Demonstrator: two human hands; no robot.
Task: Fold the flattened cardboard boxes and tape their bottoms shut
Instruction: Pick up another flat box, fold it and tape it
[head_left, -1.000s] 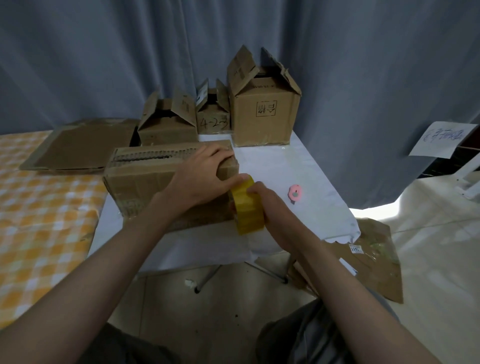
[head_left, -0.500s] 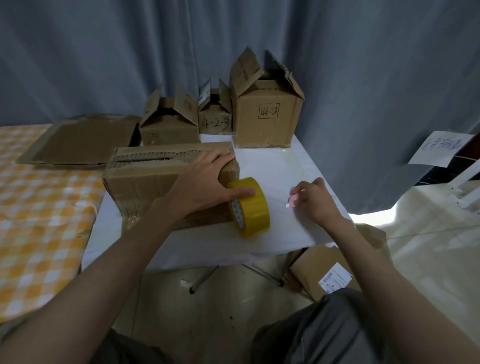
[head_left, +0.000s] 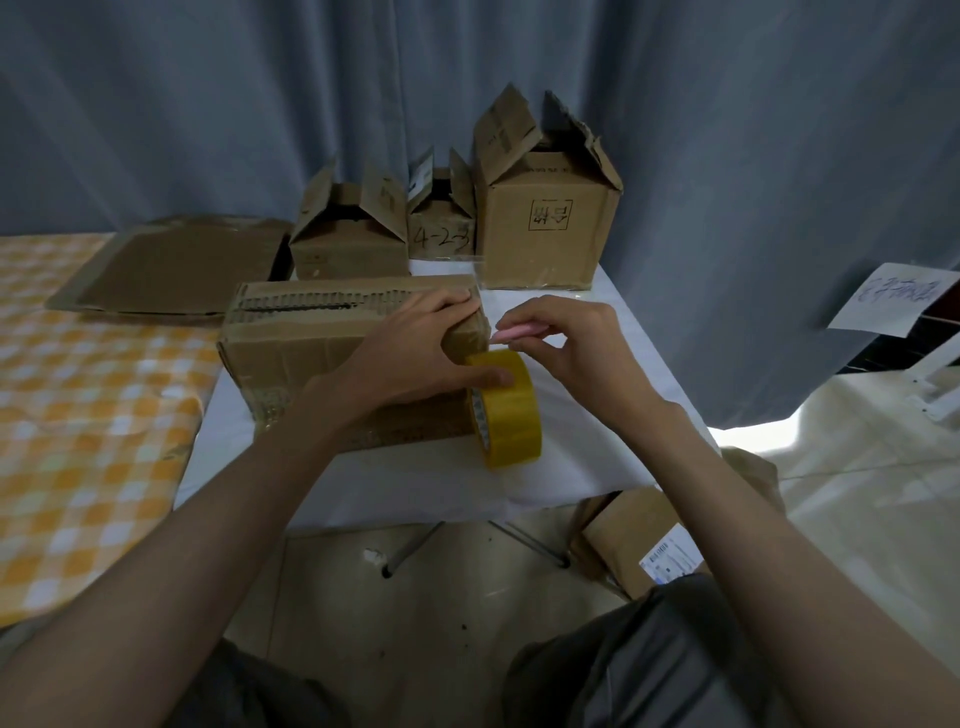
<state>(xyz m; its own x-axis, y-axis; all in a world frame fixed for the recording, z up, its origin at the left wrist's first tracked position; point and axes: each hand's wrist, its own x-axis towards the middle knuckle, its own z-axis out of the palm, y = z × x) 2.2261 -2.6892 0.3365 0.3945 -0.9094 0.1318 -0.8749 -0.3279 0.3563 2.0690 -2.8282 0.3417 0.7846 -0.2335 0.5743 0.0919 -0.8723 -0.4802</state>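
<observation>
At frame centre the left hand (head_left: 415, 353) pins the box (head_left: 311, 358) and tape roll (head_left: 506, 408), while the right hand (head_left: 563, 345) pinches a pink cutter (head_left: 517, 331) just above the roll

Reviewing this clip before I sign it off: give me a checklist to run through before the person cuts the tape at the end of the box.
1. Box steadied on the white table: ok, the left hand presses on its right end.
2. Tape roll under control: ok, it stands on edge at the box end with the left thumb on top.
3. Pink cutter in hand: ok, the right hand pinches it just above the roll.
4. Blade out and facing the tape: cannot tell.
5. Tape drawn over the seam: cannot tell, the left hand covers it.
6. Fingers clear of the cut line: not ok, the left thumb lies close under the cutter.
</observation>
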